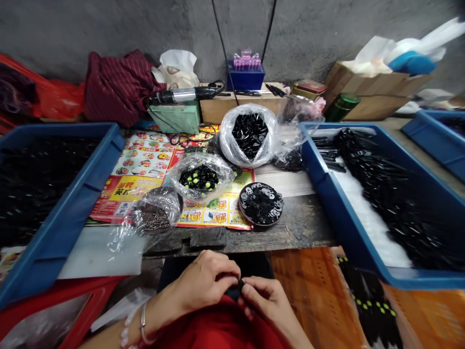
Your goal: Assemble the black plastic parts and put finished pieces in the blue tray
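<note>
Close to the bench's front edge, above a red garment, my left hand (209,278) and my right hand (267,298) meet fingertip to fingertip. Both are closed in a pinch on a small black part (241,285), mostly covered by the fingers; its exact kind does not show. On the bench ahead stands a round dish of flat black pieces (260,203). Left of it are a plastic bag of black-and-green parts (200,179) and a bag of small metal screws (156,218). Farther back sits a larger bag of glossy black pieces (250,134).
Blue bins of black parts flank the bench, one at left (78,194) and one at right (363,242). An electric screwdriver (181,94) lies on a green box (176,118) at the back. Orange crates (316,291) stand below right, and a red stool or chair (98,295) at lower left.
</note>
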`<state>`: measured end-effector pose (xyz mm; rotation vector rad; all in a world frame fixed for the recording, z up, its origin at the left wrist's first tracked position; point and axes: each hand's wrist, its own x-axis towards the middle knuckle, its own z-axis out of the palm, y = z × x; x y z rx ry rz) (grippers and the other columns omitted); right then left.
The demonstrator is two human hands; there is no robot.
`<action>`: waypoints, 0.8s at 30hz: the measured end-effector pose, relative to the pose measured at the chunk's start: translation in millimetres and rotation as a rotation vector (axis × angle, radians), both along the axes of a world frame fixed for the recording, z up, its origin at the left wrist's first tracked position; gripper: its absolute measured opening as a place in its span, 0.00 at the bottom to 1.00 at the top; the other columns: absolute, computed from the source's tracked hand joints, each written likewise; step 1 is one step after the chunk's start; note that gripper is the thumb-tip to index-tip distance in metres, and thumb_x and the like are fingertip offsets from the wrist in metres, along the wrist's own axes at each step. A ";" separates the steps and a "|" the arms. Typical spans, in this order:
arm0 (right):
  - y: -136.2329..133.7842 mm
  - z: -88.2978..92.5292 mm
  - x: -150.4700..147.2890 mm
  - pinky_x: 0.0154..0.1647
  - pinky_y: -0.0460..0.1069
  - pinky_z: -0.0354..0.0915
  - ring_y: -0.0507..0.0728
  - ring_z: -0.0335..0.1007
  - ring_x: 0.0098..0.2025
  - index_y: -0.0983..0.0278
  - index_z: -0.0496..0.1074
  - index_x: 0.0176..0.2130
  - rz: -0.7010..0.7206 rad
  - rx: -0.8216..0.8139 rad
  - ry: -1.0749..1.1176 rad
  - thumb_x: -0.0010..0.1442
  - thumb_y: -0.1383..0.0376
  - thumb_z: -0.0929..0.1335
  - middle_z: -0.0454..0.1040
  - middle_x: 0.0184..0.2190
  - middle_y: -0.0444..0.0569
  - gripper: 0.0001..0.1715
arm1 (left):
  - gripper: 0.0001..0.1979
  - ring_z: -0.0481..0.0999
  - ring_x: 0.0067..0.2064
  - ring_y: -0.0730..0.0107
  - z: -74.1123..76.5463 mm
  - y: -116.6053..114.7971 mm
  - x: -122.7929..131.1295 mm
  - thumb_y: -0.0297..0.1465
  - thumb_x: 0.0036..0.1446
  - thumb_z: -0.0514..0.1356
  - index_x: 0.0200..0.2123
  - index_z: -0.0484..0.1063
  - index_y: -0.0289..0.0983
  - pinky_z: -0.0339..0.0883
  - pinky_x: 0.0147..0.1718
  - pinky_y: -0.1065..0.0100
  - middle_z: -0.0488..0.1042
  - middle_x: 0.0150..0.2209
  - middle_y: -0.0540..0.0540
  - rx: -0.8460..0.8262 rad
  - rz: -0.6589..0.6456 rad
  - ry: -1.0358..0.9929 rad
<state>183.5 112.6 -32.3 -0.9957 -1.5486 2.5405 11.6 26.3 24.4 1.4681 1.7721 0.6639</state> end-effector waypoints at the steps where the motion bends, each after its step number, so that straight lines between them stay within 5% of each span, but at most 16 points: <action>1: 0.8 0.1 0.0 0.19 0.43 0.61 0.47 0.62 0.18 0.71 0.78 0.32 0.002 0.000 -0.004 0.51 0.44 0.71 0.72 0.21 0.48 0.30 | 0.08 0.76 0.32 0.68 0.0 0.4 -0.2 0.25 0.57 0.59 0.34 0.79 0.37 0.61 0.32 0.72 0.80 0.30 0.48 0.003 0.004 -0.016; 10: 5.9 -3.3 2.7 0.19 0.43 0.60 0.48 0.63 0.18 0.71 0.77 0.27 -0.048 0.169 0.020 0.56 0.45 0.69 0.71 0.22 0.48 0.30 | 0.08 0.72 0.27 0.73 3.4 4.3 -0.4 0.25 0.54 0.59 0.30 0.79 0.36 0.62 0.28 0.76 0.79 0.28 0.50 -0.048 0.279 -0.229; 19: 7.3 -2.9 6.6 0.19 0.43 0.58 0.49 0.63 0.18 0.70 0.76 0.26 -0.007 0.284 0.030 0.60 0.48 0.67 0.68 0.21 0.47 0.28 | 0.08 0.68 0.22 0.77 -6.6 -1.0 -0.4 0.26 0.54 0.57 0.31 0.78 0.34 0.62 0.23 0.77 0.76 0.27 0.50 -0.060 0.378 -0.424; 24: 9.9 5.7 2.7 0.20 0.44 0.57 0.49 0.64 0.20 0.69 0.75 0.26 0.056 0.352 0.042 0.62 0.49 0.65 0.69 0.22 0.48 0.28 | 0.08 0.70 0.22 0.76 -0.5 2.0 -0.7 0.24 0.52 0.58 0.31 0.78 0.34 0.62 0.24 0.77 0.75 0.26 0.51 -0.066 0.328 -0.437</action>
